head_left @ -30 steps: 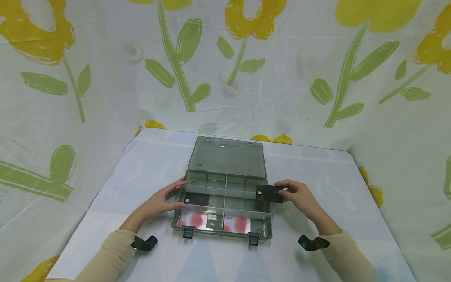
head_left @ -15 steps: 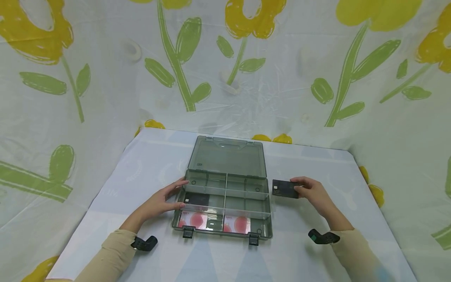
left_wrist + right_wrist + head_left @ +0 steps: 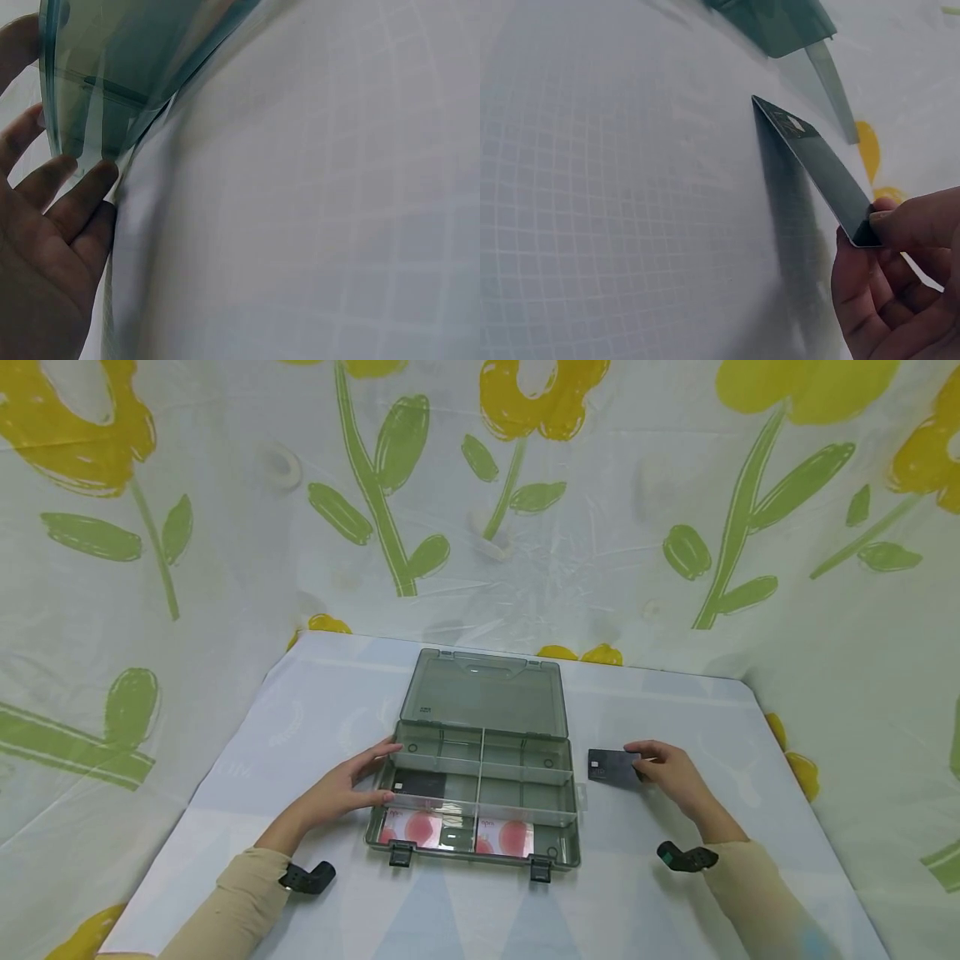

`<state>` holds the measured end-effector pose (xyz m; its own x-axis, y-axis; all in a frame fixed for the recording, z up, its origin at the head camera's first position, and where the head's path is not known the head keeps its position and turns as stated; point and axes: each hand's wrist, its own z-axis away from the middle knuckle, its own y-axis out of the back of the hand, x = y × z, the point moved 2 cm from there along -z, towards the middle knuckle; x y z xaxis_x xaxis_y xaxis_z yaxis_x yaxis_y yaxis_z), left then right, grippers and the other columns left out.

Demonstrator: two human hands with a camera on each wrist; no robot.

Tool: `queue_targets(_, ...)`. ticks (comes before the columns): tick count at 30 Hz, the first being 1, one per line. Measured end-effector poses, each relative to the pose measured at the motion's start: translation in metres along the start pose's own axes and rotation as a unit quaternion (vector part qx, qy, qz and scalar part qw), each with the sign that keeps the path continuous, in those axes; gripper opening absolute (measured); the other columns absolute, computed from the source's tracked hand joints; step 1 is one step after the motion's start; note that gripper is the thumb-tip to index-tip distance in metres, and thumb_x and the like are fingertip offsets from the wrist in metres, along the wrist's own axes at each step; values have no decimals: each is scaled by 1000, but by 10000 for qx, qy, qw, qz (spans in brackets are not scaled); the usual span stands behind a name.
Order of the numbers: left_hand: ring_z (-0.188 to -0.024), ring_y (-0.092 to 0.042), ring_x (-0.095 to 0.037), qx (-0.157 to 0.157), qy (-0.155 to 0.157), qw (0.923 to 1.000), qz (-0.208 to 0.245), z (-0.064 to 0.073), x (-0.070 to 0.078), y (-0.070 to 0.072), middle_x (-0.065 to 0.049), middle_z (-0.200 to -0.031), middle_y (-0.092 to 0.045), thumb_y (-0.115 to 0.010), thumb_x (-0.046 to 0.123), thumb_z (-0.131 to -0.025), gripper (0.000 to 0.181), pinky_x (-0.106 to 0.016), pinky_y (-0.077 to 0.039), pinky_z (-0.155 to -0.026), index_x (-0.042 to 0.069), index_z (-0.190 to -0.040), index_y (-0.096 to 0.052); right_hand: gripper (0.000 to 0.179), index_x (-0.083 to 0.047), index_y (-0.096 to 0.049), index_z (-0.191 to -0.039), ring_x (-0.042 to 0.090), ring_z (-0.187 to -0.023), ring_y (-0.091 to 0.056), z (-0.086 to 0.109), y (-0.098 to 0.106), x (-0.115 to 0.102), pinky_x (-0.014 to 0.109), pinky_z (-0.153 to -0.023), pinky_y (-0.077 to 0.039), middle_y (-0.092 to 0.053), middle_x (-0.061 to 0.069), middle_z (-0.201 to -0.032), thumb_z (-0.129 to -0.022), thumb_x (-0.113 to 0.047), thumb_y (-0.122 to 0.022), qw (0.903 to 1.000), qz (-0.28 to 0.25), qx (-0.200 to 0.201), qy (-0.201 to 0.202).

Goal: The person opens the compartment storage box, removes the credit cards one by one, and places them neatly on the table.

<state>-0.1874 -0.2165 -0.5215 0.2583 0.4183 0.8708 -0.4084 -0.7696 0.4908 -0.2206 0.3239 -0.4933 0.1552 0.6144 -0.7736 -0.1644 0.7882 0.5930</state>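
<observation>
My right hand (image 3: 667, 774) pinches a black VIP card (image 3: 609, 765) by its right end, to the right of the box. In the right wrist view the card (image 3: 829, 169) slants, its far end low over the cloth and its shadow beside it. A grey see-through compartment box (image 3: 525, 792) lies with its lid (image 3: 486, 693) folded back. My left hand (image 3: 341, 793) rests at the box's left side, thumb and forefinger spread along the rim; in the left wrist view the other fingers (image 3: 82, 199) lie straight against the outer wall.
Another black card (image 3: 420, 784) lies in the middle left compartment. Two pink-and-white cards lie in the front row, one left (image 3: 412, 828) and one right (image 3: 505, 837). Two dark latches hang at the front edge. A flower-printed curtain (image 3: 585, 560) surrounds the pale tablecloth (image 3: 645, 702).
My right hand has moved the black card rightward from over the box's right side to beside it, then lowered it slightly. The left hand has stayed in place.
</observation>
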Motion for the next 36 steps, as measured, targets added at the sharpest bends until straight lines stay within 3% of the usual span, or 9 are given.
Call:
queue_targets(10, -146, -33, -46, -8, -21, 10000, -90, 0, 0, 0, -17, -167, -22, -78, 28, -91, 76, -59, -29, -118, 13, -155, -42, 38, -1, -64, -131, 30, -102, -61, -9, -9, 2, 30, -70, -53, -64, 21, -124, -95, -13, -70, 9985, 548, 49, -82)
queue_targets(24, -146, -33, -47, -15, 5, 10000, -50, 1, 4, 1, -17, -167, -21, -78, 27, -91, 76, -58, -29, -118, 11, -156, -41, 36, -1, -65, -131, 41, -111, -61, -11, -14, -2, 45, -82, -57, -60, 26, -129, -96, -10, -67, 9931, 1137, 249, -103)
queue_targets(36, -146, -33, -46, -26, -1, 10000, -19, 1, 4, 1, -17, -167, -21, -79, 27, -91, 77, -58, -29, -118, 11, -156, -41, 33, -1, -67, -127, 39, -106, -59, -10, -20, 2, 43, -78, -55, -57, 26, -125, -94, -7, -68, 9892, 1382, 488, 62)
